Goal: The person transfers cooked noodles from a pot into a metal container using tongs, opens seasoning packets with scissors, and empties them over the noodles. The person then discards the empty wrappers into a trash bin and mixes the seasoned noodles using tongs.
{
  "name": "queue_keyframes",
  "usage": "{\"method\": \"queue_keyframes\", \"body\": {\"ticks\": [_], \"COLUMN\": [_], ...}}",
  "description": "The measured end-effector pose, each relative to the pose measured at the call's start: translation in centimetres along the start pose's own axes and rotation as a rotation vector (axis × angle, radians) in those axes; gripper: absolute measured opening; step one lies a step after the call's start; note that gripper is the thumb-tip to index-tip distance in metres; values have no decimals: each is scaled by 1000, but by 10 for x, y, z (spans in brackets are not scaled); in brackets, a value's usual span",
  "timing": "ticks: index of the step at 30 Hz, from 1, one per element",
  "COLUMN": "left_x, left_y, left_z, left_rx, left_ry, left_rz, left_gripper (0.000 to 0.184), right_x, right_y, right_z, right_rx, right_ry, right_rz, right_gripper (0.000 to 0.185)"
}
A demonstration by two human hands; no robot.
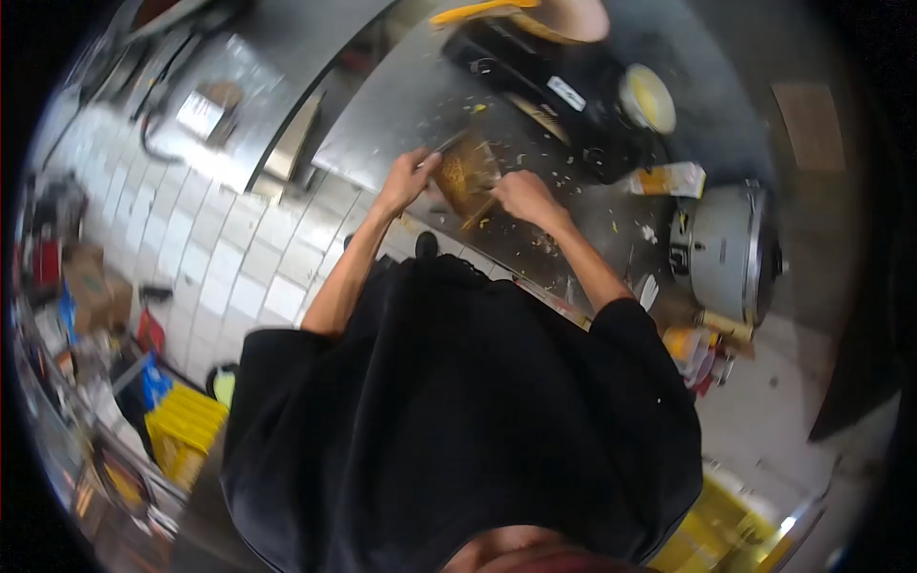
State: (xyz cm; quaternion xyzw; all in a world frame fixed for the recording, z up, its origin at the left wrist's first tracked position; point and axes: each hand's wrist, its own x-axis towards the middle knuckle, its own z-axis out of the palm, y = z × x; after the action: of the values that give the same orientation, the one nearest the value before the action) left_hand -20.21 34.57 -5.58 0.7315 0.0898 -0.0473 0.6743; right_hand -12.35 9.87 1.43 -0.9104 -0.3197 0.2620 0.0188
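My left hand (413, 179) is closed on the near left edge of a clear rectangular container (468, 203), thumb on the rim. Inside lies a brownish-orange food (460, 174), blurred, its kind unclear. At the container's right side my right hand (528, 200) is curled into a fist. Something thin and dark seems to run from that fist into the container, but blur hides what it is. The container sits over the steel worktop (382, 134), close to its front edge.
Pale scraps litter the worktop. Beyond the hands stand a black portable stove (506, 86), a large bowl (570, 19) and a small bowl with yellow contents (650, 98). A big silver cooker (721, 253) is at right. Yellow crates (181, 430) stand lower left.
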Motion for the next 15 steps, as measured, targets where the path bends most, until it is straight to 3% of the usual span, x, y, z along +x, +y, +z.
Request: {"method": "queue_keyframes", "body": {"ticks": [2,3,4,5,9,12,13,15], "left_x": [7,5,6,7,7,18,14,7], "left_y": [2,0,-10,-8,14,-6,-3,10], "left_z": [-6,-6,0,3,-1,-4,-8,4], "left_rx": [36,63,-4,-7,-113,-110,-112,-132], "left_ry": [6,-21,34,46,-66,-124,-117,-45], "left_rz": [2,-47,-58,-70,-58,-21,-36,-63], "left_gripper": [44,48,50,47,31,31,31,31], "right_x": [0,6,7,25,5,11,12,16], "right_y": [18,30,23,35,14,10,1,16], "right_z": [-5,2,0,39,-4,30,42,23], "right_rx": [260,311,250,-38,274,51,-22,100], "right_ry": [96,152,100,151,117,274,388,77], "right_rz": [-271,-188,64,-5,-90,108,19,-207], "right_gripper": [20,19,18,21,15,17,17,15]}}
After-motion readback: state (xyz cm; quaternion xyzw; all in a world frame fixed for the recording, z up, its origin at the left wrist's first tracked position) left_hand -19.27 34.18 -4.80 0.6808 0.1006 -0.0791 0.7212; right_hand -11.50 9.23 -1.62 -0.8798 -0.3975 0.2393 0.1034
